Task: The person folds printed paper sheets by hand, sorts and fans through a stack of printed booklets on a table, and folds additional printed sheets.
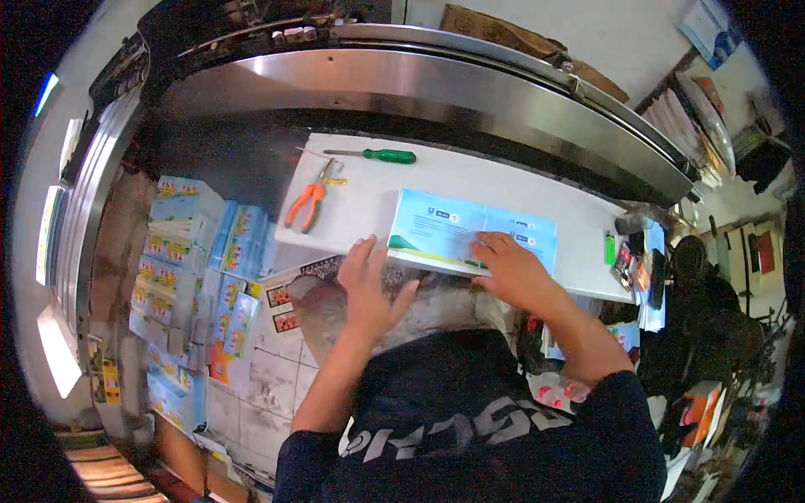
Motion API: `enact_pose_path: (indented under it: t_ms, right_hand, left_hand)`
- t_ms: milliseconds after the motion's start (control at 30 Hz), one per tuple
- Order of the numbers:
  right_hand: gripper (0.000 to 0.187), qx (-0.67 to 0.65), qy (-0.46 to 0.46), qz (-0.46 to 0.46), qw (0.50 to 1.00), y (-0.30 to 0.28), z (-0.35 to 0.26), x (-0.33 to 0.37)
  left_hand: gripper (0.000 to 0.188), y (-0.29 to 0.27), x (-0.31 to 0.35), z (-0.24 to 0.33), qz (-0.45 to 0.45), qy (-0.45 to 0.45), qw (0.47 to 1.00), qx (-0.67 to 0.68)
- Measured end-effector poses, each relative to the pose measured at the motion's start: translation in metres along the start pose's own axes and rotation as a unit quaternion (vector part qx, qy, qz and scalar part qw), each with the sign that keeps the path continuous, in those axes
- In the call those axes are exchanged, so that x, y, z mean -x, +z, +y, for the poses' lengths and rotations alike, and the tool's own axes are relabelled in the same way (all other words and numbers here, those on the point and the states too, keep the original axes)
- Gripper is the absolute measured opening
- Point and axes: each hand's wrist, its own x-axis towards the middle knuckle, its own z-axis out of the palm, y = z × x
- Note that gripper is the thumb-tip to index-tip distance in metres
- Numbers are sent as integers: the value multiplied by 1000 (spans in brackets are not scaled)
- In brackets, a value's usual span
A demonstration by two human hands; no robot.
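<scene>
A stack of light blue printed sheets (436, 222) with a green and yellow band lies on the white tabletop (356, 201) in front of me. My right hand (516, 272) rests on its right part, fingers stretched over the paper and gripping nothing visible. At the stack's near left corner is my left hand (367, 289), with fingers extended and the thumb held apart. Whether its fingertips touch the paper, I cannot tell. Orange-handled pliers (306, 205) lie to the left on the tabletop, and a green-handled screwdriver (390, 156) lies behind them.
A long metal machine bar (402, 80) runs behind the tabletop. Bundles of printed blue and yellow packets (168, 281) are piled at the left. A small green object (610, 249) and clutter sit at the tabletop's right end. Tiled floor (268, 369) shows below.
</scene>
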Motion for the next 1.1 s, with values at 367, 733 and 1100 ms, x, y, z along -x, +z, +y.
enact_pose_path:
  t_ms: [367, 733, 1100]
  right_hand:
    - [29, -6, 13, 8, 1000, -90, 99, -87]
    - [43, -113, 17, -138, 984, -95, 137, -118]
    - [33, 170, 25, 523, 835, -219, 116, -162]
  left_hand:
    - [61, 61, -12, 62, -190, 112, 972, -84]
    - [51, 54, -23, 46, -198, 133, 969, -69]
    - [60, 27, -21, 17, -58, 60, 995, -47]
